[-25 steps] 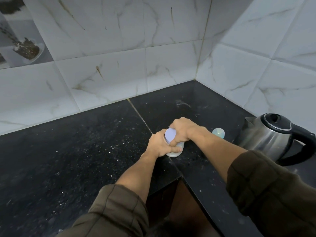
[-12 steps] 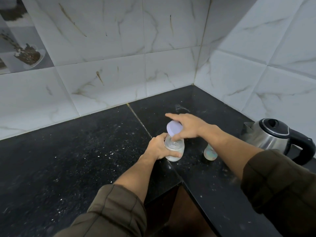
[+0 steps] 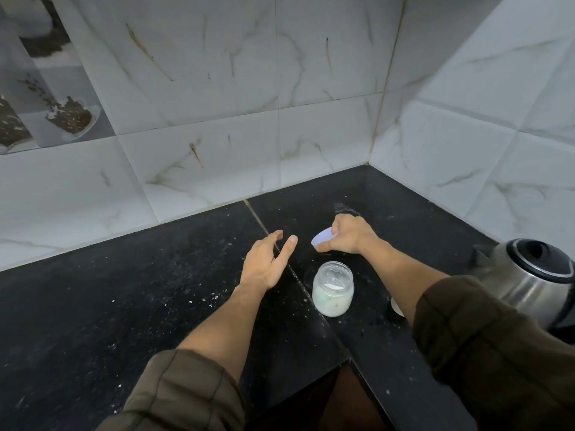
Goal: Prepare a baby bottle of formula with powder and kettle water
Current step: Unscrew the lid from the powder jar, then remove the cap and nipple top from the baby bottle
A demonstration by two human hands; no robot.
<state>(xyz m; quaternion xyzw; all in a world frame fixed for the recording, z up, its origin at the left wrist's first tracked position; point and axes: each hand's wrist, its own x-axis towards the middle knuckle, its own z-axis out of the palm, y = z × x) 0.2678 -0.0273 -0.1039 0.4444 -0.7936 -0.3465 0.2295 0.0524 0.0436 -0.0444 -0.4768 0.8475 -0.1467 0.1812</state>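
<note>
A small clear jar (image 3: 333,289) with white powder in it stands uncapped on the black counter (image 3: 124,306). My right hand (image 3: 347,234) holds the jar's pale lilac lid (image 3: 322,238) just beyond the jar, close to the counter. My left hand (image 3: 267,259) hovers to the left of the jar with its fingers spread and nothing in it. A steel kettle (image 3: 529,275) with a black lid stands at the right edge. A small pale object (image 3: 396,306), mostly hidden behind my right forearm, sits right of the jar.
White marble-look tiled walls (image 3: 217,135) meet in a corner behind the counter. The counter's inner corner edge (image 3: 345,359) drops off near me, below the jar. White specks are scattered over the counter's left part.
My right hand has lifted the lilac lid off the jar and carried it back beyond it. My left hand has let go of the jar and moved left, fingers spread.
</note>
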